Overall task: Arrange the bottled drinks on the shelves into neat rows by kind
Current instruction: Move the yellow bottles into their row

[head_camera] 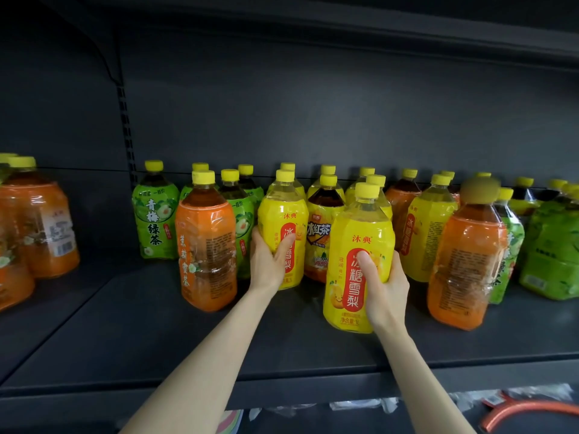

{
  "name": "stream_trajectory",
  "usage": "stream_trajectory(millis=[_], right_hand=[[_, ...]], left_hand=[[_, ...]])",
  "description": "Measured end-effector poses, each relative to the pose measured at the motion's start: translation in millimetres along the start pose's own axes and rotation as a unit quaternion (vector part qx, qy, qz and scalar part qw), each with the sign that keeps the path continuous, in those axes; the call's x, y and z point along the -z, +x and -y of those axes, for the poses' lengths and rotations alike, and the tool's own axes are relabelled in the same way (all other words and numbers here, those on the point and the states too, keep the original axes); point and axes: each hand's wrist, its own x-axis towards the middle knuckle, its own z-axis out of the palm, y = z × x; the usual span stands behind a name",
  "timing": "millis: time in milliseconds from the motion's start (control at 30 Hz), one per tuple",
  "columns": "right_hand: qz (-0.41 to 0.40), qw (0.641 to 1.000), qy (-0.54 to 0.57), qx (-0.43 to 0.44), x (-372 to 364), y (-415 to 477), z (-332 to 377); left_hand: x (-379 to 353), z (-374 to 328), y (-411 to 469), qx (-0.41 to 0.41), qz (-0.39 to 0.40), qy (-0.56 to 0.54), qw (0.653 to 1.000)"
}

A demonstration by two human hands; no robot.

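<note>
The left hand (pixel 271 261) grasps the rear yellow bottle (pixel 282 214) low on its label. Its thumb curls across the front and the other fingers wrap round the bottle's left side. The right hand (pixel 387 288) grasps the front yellow bottle (pixel 357 233), thumb pressed on the red label panel and fingers curled round the right side. Both bottles are upright over the dark shelf (pixel 141 333), the front one nearer its edge. I cannot tell if the front one's base touches the shelf.

Between the 2 thumbs and a little farther back stands a dark tea bottle (pixel 322 236) with a yellow label. Just left of the left fingers is an orange bottle (pixel 205 245), and beyond it stand the left green bottles (pixel 155 220). Just right of the right fingers stands a third yellow bottle (pixel 423 233), then a big orange bottle (pixel 466 261) whose cap is blurred, then the right green bottles (pixel 551 255). Well to the left of the left hand stands a separate group of orange bottles (pixel 40 233). More yellow-capped bottles fill the rows behind.

Below the right wrist, under the shelf, lies a curved orange thing (pixel 517 408).
</note>
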Motion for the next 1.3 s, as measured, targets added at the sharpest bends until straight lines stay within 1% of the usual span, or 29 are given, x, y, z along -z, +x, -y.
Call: stream_trajectory(millis=[167,267,467,600,967,1100,1200,1300], right_hand=[[0.0,1.0,0.004,0.003,1,1,-3],[-0.002,1.0,0.004,0.007,1,2,-4],[-0.001,1.0,0.01,0.008,1,4,-7],[-0.003,1.0,0.016,0.011,1,4,-9],[0.003,1.0,0.012,0.008,2,8,-15],[0.009,1.0,0.013,0.009,2,7,-11],[0.016,1.0,0.015,0.003,2,5,-9],[0.031,0.999,0.028,-0.003,-2,2,-6]], left_hand=[[5,1,6,0.016,0.051,-0.028,0.998],[5,0,11,0.018,0.085,-0.025,0.996],[3,-1,18,0.037,0.125,-0.031,0.991],[4,1,24,0.04,0.116,-0.023,0.992],[1,7,35,0.051,0.123,-0.01,0.991],[3,3,28,0.061,0.091,-0.007,0.994],[9,0,12,0.041,0.093,0.011,0.995],[20,-8,-10,-0.002,0.101,-0.005,0.995]])
